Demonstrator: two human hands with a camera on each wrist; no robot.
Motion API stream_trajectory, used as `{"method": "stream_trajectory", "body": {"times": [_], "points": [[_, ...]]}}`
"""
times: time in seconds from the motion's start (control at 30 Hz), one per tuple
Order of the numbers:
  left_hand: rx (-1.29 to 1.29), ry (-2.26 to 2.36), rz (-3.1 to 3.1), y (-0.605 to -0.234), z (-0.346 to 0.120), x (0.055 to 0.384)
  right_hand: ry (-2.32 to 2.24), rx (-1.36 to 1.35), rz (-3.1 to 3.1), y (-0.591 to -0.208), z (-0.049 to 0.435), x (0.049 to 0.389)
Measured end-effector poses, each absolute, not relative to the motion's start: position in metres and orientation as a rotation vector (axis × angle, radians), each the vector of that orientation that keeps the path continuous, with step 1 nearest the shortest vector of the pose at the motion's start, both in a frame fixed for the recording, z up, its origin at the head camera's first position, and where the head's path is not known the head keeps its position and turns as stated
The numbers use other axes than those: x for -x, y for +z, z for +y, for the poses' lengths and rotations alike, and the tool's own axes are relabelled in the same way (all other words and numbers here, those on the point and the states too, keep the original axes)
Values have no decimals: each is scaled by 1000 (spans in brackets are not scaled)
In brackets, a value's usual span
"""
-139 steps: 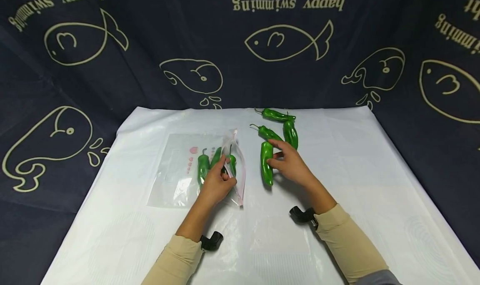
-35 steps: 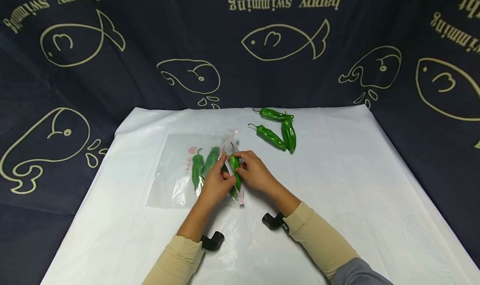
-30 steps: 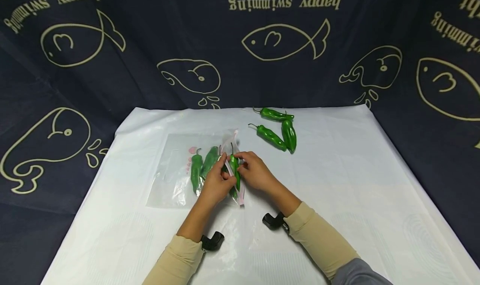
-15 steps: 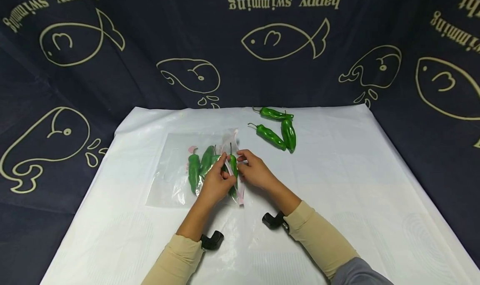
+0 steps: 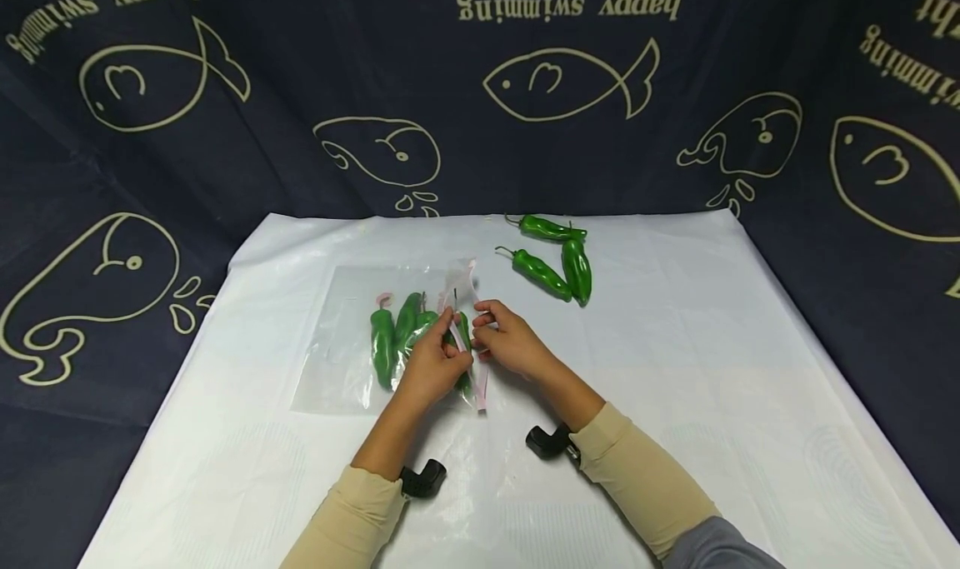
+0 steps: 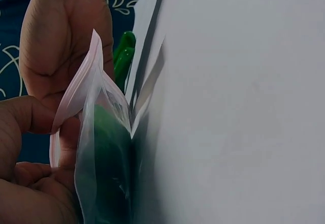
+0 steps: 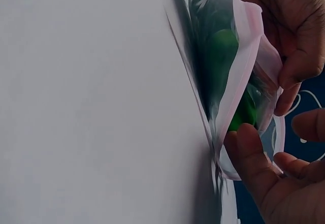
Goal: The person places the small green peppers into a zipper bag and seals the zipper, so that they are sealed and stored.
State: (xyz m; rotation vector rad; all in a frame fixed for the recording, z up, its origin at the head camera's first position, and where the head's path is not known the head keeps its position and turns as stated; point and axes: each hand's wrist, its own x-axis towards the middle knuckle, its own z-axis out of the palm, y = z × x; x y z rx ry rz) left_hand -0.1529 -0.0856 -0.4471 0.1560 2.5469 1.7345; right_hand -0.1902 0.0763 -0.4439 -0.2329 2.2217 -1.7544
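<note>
A clear zip bag [image 5: 330, 369] with a pink-edged mouth lies on the white table, several green peppers [image 5: 382, 348] showing through it. My left hand [image 5: 431, 365] pinches the upper lip of the mouth between thumb and fingers, lifting it away from the lower side. Just inside the opening is one more green pepper [image 7: 246, 112], its stem pointing away from me. My right hand [image 5: 517, 342] is at the mouth, fingers loosely bent, with fingertips [image 7: 249, 135] right at that pepper's end and not wrapped around it. The left hand partly covers the bagged peppers.
Three loose green peppers [image 5: 542, 274] lie near the table's back edge, right of the bag. A white cloth [image 5: 675, 344] covers the table, and a dark blue curtain [image 5: 450, 69] with fish drawings hangs behind it.
My right hand has brought a pepper from the right to the bag's mouth and let go of it. That pepper and those inside have shifted left, deeper into the bag. My left hand keeps its hold.
</note>
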Motion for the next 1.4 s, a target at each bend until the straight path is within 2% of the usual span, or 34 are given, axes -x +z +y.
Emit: {"method": "stream_trajectory", "body": {"times": [0.93,1.4], "points": [[-146,1701,2585,-448,-86,153,-1553,476,2486,-441,103,196],[-115,1656,2596,-447,-86,152,-1382,583,2668,-422,132,234]]}}
